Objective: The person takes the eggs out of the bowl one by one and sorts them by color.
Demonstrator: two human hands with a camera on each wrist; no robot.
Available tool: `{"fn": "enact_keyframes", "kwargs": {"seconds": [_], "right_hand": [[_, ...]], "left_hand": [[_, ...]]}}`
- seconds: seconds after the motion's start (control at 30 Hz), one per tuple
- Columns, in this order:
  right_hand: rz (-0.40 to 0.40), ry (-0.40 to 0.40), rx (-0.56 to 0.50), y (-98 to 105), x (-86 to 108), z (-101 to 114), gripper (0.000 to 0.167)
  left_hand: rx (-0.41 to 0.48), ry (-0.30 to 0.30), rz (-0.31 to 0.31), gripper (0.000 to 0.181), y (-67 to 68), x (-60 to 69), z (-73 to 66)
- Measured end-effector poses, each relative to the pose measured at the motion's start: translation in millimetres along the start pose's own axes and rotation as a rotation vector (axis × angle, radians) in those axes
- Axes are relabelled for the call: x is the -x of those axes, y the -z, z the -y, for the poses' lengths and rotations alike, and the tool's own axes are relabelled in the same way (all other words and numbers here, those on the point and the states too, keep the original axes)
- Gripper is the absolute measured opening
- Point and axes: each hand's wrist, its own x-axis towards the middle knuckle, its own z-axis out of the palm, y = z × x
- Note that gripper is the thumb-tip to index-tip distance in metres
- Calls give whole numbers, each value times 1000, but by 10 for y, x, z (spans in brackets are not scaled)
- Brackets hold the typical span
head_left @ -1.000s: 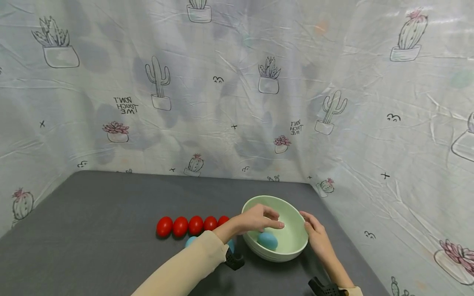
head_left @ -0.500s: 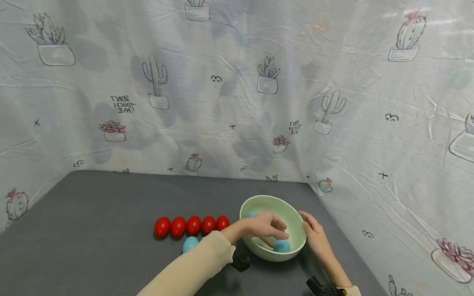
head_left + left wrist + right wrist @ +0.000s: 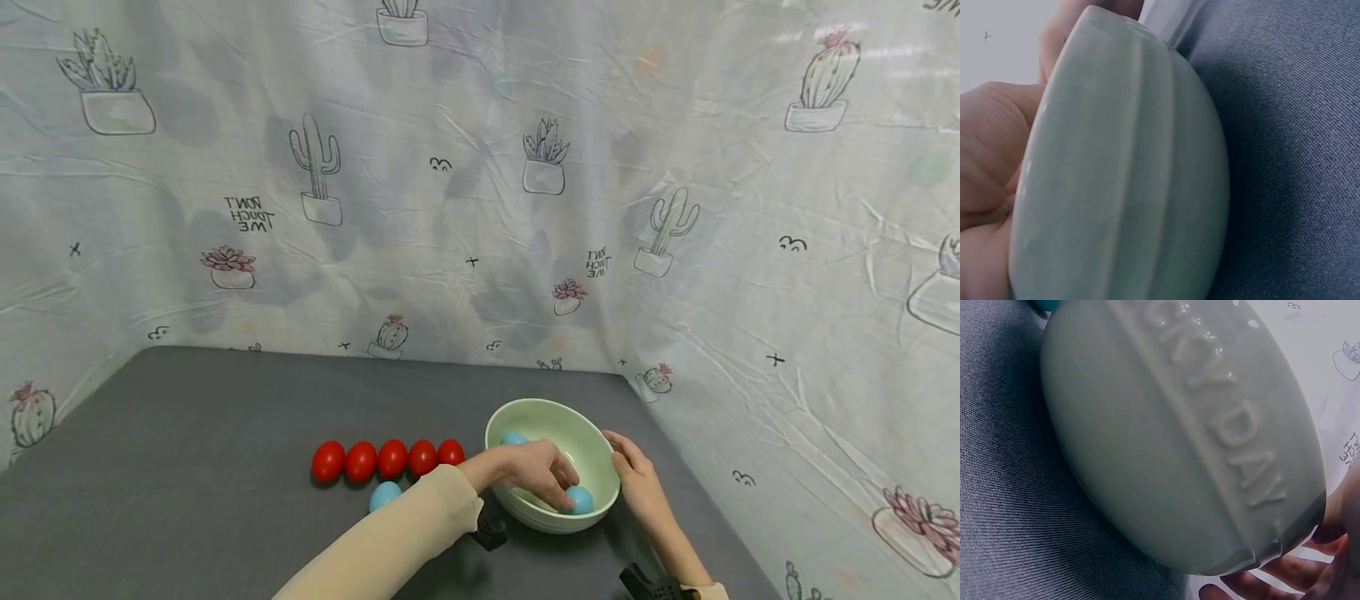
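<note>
A pale green bowl (image 3: 592, 446) stands towards the right of the table, with raised letters on its side in the right wrist view. My left hand (image 3: 536, 468) reaches down into it, its thumb and index finger pinching a blue egg (image 3: 581, 500) near the front wall. Another blue egg (image 3: 513, 438) lies at the bowl's far left inside. My right hand (image 3: 636, 475) grips the bowl's right rim. In the left wrist view, the bowl's wall (image 3: 1129, 162) hides the left fingertips.
Several red eggs (image 3: 361, 461) stand in a row left of the bowl. A blue egg (image 3: 386, 495) sits in front of them, beside the left sleeve (image 3: 397, 529). Patterned curtains (image 3: 450, 208) hang behind and at the sides of the grey table (image 3: 187, 467).
My left hand has moved down and right inside the bowl, and its fingers have closed on the blue egg, which shifted right. The right hand keeps its grip on the rim.
</note>
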Motion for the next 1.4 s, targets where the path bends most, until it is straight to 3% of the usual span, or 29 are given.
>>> {"fn": "enact_keyframes", "kwargs": {"seconds": [0.23,0.43,0.73,1.0,1.4], "right_hand": [[3,3,-9,1,0,-14,37],[5,-6,-10,-6,-2,-16,37],[3,14,-13,-6,-7,-18,37],[5,11,-22,3,-3,-19,36],[5,15,-30,9,5,-14,36]], "left_hand": [[-73,-19,-9,38,3,15,7],[37,-39,2,37,13,15,40],[189,-23,9,35,-1,17,29],[232,8,20,34,-13,15,12],[215,-34,19,32,-37,6,0]]}}
